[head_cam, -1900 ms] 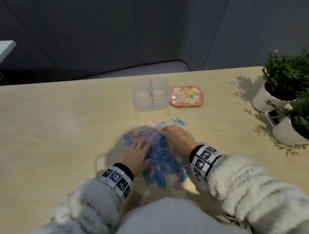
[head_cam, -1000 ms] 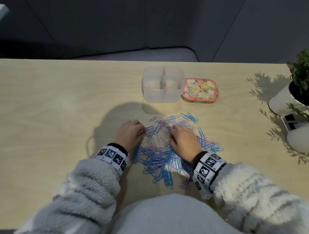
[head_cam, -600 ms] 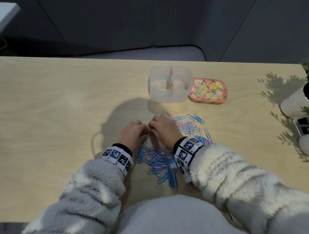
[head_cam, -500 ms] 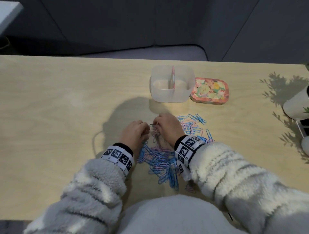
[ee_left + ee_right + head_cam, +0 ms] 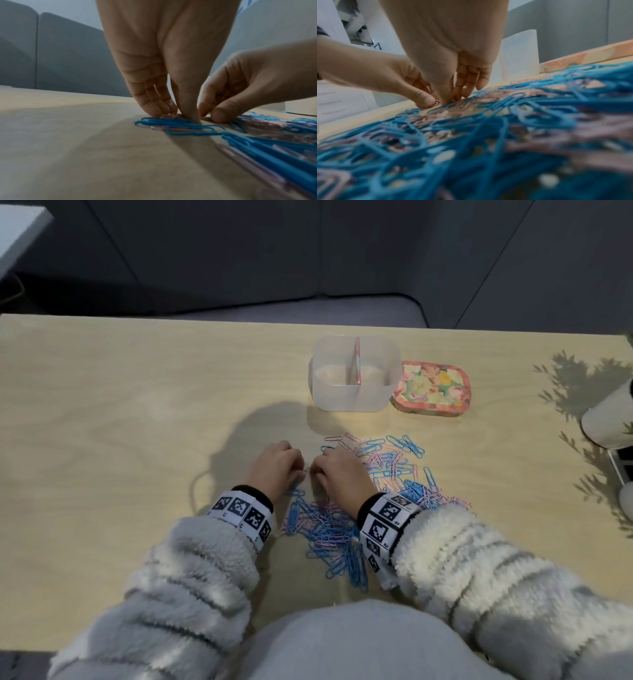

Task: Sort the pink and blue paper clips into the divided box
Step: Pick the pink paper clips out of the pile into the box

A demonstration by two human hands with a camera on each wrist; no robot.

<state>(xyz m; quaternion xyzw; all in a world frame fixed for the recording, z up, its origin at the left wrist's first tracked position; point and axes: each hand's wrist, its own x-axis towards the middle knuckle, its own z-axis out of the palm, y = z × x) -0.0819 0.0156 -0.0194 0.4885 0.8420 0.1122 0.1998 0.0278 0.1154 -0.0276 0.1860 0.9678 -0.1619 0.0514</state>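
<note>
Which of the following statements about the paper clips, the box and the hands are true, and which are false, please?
1. The divided box already holds a heap of blue clips. False: both compartments look empty.
2. The flowered lid lies on the table to the right of the box. True.
3. The left hand and right hand have their fingertips down at the far-left edge of the clip pile. True.
4. The pile holds only blue clips. False: pink and blue are mixed.
5. The right hand is reaching into the box. False: it is at the pile, nearer than the box.
</note>
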